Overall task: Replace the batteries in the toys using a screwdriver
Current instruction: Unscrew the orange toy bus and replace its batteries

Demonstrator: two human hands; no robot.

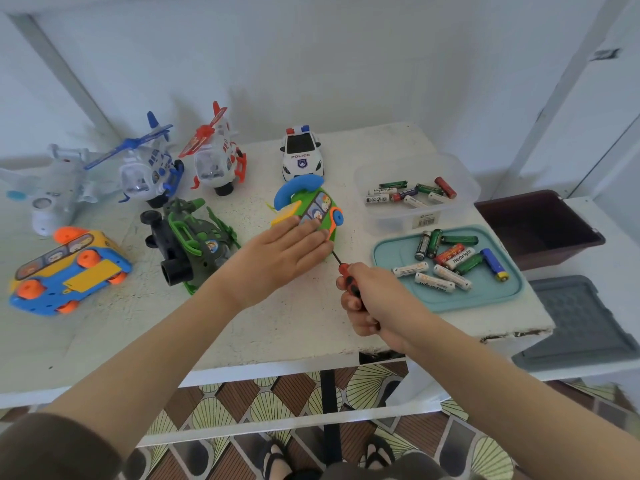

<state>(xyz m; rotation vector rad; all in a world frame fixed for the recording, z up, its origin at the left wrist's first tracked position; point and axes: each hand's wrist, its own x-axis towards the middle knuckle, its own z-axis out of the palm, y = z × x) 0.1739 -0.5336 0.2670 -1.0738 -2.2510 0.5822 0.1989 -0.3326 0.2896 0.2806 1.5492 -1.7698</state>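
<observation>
A green toy bus with a blue handle and an orange wheel lies on its side in the middle of the white table. My left hand lies flat on it with straight fingers, pressing it down. My right hand grips the red-and-black handle of a screwdriver. Its thin shaft points up and left, and the tip disappears under my left fingers at the toy's near edge. Loose batteries lie on a teal tray to the right.
A clear tub holding more batteries stands behind the tray. At the back are a police car, a red helicopter, a blue helicopter and a white plane. A green helicopter and a yellow-blue bus lie at left. Brown bin at right.
</observation>
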